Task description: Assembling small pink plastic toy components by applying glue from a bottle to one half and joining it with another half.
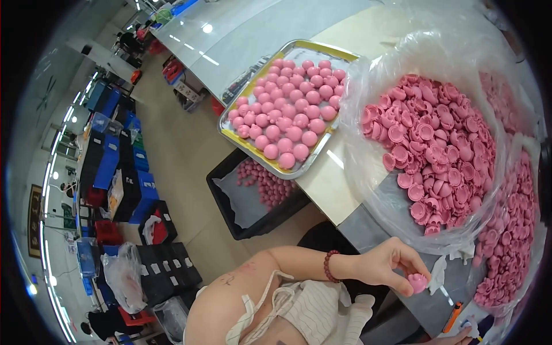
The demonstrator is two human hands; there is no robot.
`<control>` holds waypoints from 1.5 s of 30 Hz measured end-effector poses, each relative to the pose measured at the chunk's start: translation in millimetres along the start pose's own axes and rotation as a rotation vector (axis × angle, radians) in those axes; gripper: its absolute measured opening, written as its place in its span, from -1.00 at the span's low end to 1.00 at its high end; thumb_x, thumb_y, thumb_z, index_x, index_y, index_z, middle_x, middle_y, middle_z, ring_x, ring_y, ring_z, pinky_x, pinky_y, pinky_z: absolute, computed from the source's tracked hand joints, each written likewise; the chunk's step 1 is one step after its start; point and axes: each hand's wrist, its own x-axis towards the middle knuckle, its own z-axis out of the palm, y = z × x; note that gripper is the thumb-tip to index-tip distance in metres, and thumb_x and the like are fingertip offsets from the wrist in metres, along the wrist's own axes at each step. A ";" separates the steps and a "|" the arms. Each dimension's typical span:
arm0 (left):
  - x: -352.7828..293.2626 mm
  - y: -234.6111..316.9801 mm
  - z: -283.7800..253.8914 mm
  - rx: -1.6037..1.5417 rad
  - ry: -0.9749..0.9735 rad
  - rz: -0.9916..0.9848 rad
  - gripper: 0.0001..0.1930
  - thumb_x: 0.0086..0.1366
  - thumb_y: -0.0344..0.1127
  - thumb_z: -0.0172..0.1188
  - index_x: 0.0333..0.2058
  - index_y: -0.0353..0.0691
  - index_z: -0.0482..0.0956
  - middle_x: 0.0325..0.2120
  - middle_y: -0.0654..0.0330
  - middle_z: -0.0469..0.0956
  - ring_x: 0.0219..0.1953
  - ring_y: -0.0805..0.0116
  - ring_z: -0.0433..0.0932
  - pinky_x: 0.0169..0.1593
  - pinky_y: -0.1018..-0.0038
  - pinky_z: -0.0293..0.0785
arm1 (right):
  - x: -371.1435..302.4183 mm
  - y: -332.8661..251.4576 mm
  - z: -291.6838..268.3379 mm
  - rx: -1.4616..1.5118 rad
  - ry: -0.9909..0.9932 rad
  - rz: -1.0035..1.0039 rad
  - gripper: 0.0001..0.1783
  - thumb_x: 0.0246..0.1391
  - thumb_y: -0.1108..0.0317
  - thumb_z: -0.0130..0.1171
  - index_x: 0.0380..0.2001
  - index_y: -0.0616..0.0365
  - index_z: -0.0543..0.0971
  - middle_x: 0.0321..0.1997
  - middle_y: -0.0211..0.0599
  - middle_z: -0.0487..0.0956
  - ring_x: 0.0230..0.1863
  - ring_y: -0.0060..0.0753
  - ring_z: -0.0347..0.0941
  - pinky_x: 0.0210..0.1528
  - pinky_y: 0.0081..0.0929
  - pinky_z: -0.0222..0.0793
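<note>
My left hand (392,265), with a beaded bracelet at its wrist, is closed on a small rounded pink plastic shell (418,282) between thumb and fingertips. It is over the grey table edge, just below a large clear plastic bag (374,215) of loose pink half shells (440,146). At the lower rim only part of my right hand (457,339) shows, close to a white and dark blue item I cannot make out; its grip is hidden. An orange-handled tool (453,317) and a crumpled white tissue (438,273) lie between the hands and the bag.
A metal tray (227,131) of joined pink balls (284,109) sits at the table's far left edge. Below it, a black crate (244,233) on the floor holds more pink balls. Another bag of pink shells (509,230) lies at right. Stacked bins (167,267) stand across the aisle.
</note>
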 end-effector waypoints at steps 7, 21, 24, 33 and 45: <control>10.7 -4.7 0.8 -0.237 -0.124 0.082 -0.58 0.02 -0.14 0.24 -0.23 -0.33 0.43 -0.34 0.23 0.47 -0.36 0.58 0.43 -0.31 0.64 0.39 | -41.9 -107.5 32.3 0.547 -0.239 0.305 -0.62 -0.17 0.17 0.12 -0.70 0.33 0.38 -0.64 -0.07 0.39 -0.62 -0.18 0.28 -0.49 -0.32 0.21; 1.7 11.0 -4.3 -0.419 -0.121 -0.027 -0.50 -0.09 -0.15 0.32 -0.22 -0.29 0.36 -0.42 0.15 0.51 -0.37 0.43 0.49 -0.28 0.57 0.40 | -68.1 -76.5 40.9 0.923 -0.314 0.488 -0.57 -0.11 0.27 -0.03 -0.24 0.43 0.32 -0.28 -0.06 0.37 -0.31 -0.24 0.34 -0.24 -0.40 0.29; 3.1 8.0 -4.3 -0.353 -0.113 -0.056 -0.42 -0.19 -0.13 0.38 -0.23 -0.35 0.41 -0.41 0.12 0.51 -0.37 0.40 0.50 -0.27 0.56 0.42 | -67.8 -74.2 33.4 0.861 -0.331 0.454 -0.56 -0.10 0.23 -0.02 -0.25 0.43 0.32 -0.30 -0.07 0.37 -0.33 -0.26 0.34 -0.26 -0.41 0.29; -3.6 11.2 -13.2 -0.084 0.220 -0.061 -0.55 -0.16 -0.15 0.31 -0.33 -0.34 0.44 -0.48 0.11 0.48 -0.34 0.32 0.46 -0.09 0.30 0.37 | -67.5 -94.1 42.2 0.941 -0.364 0.502 -0.55 -0.20 0.13 0.14 -0.41 0.37 0.37 -0.43 -0.11 0.43 -0.46 -0.35 0.39 -0.40 -0.51 0.31; 11.0 -6.7 -5.1 -0.114 0.022 -0.044 -0.49 0.04 -0.03 0.17 -0.18 -0.21 0.21 -0.53 0.05 0.46 -0.38 0.22 0.45 -0.15 0.21 0.40 | -56.8 -102.3 36.8 1.013 -0.411 0.568 -0.59 -0.17 0.18 0.16 -0.38 0.36 0.41 -0.46 -0.16 0.49 -0.45 -0.42 0.43 -0.37 -0.61 0.30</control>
